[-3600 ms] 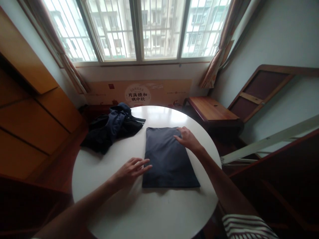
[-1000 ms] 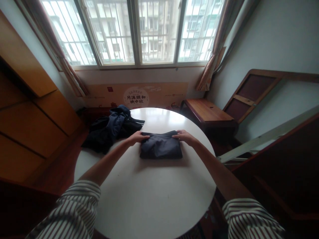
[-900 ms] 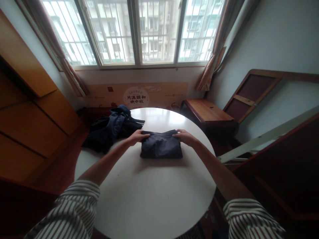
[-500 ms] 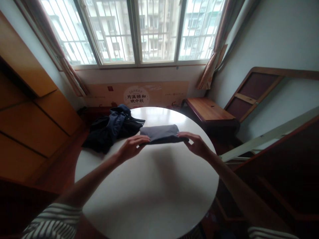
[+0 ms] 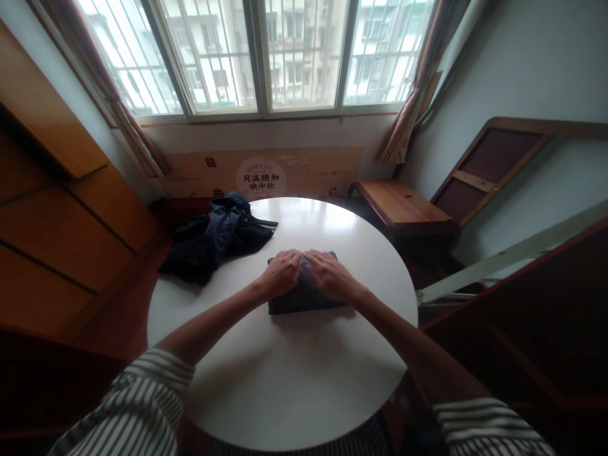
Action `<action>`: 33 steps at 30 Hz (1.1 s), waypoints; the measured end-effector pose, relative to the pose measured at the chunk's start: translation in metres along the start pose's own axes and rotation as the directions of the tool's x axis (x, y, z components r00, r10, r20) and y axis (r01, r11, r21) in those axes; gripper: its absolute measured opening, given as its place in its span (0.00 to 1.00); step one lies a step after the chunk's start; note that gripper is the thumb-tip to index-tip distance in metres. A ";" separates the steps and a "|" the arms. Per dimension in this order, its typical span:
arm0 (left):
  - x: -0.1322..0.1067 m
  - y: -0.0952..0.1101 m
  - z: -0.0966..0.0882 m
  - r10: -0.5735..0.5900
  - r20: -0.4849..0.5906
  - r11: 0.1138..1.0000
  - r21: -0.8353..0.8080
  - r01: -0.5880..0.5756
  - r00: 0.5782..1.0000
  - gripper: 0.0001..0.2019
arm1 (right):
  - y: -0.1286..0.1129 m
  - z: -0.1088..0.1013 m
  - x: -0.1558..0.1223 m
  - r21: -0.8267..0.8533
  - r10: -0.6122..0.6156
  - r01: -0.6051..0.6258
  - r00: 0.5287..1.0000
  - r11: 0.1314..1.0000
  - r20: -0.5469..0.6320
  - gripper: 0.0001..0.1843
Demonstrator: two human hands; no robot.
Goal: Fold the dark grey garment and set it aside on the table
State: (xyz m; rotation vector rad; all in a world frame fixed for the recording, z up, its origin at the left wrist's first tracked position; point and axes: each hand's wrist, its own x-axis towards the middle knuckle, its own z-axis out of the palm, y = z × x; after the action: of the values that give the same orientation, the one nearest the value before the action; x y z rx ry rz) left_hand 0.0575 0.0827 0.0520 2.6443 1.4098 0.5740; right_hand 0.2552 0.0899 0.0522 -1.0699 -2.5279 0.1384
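OK, left hand (image 5: 284, 273) and right hand (image 5: 331, 276) lie flat on the folded dark garment (image 5: 306, 303), fingers (image 5: 295, 256) close together and pressing down, no pinch, tips nearly meeting. Garment sits mid-way on the white round tabletop (image 5: 304, 386); crumpled dark jacket (image 5: 219, 234) lies just beyond its left side.

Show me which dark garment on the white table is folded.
The flat, rectangular dark-blue bundle under the left hand and right hand; the crumpled dark heap beside it lies loose.
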 end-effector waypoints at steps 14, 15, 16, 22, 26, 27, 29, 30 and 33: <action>-0.041 -0.060 0.003 -0.325 0.041 0.942 0.104 0.319 0.945 0.22 | 0.053 0.017 -0.009 -0.103 0.497 -0.486 0.839 0.868 0.223 0.38; -0.036 -0.061 0.001 -0.302 0.017 0.951 0.077 0.300 0.953 0.21 | 0.049 0.015 -0.005 -0.107 0.489 -0.477 0.856 0.872 0.167 0.37; -0.031 -0.061 -0.001 -0.277 -0.011 0.959 0.051 0.277 0.961 0.21 | 0.043 0.013 -0.001 -0.114 0.460 -0.449 0.881 0.886 0.108 0.37; 0.000 -0.066 -0.001 -0.143 0.047 0.986 -0.082 0.147 0.989 0.18 | 0.001 0.019 0.002 -0.022 0.046 -0.043 0.981 0.999 0.191 0.33; -0.001 -0.076 0.010 -0.154 0.101 0.981 -0.099 0.164 0.983 0.19 | -0.002 0.029 -0.015 -0.002 0.022 -0.022 0.966 1.000 0.256 0.33; -0.003 -0.078 0.013 -0.164 0.090 0.979 -0.105 0.173 0.982 0.20 | 0.000 0.030 -0.019 -0.034 0.062 -0.055 0.968 0.998 0.244 0.34; -0.008 -0.081 0.018 -0.183 0.071 0.975 -0.118 0.191 0.980 0.20 | 0.005 0.029 -0.023 -0.101 0.169 -0.150 0.961 0.984 0.219 0.36; -0.010 -0.082 0.019 -0.194 0.067 0.972 -0.122 0.201 0.979 0.20 | 0.007 0.027 -0.024 -0.124 0.224 -0.201 0.951 0.972 0.213 0.37; -0.012 -0.081 0.021 -0.219 0.071 0.967 -0.119 0.226 0.973 0.20 | 0.015 0.021 -0.021 -0.144 0.366 -0.341 0.905 0.929 0.218 0.39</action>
State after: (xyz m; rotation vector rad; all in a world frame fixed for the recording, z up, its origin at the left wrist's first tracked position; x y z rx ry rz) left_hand -0.0040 0.1208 0.0090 2.3453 1.5697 0.5382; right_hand 0.2703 0.0872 0.0225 -1.6406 -2.5428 0.2546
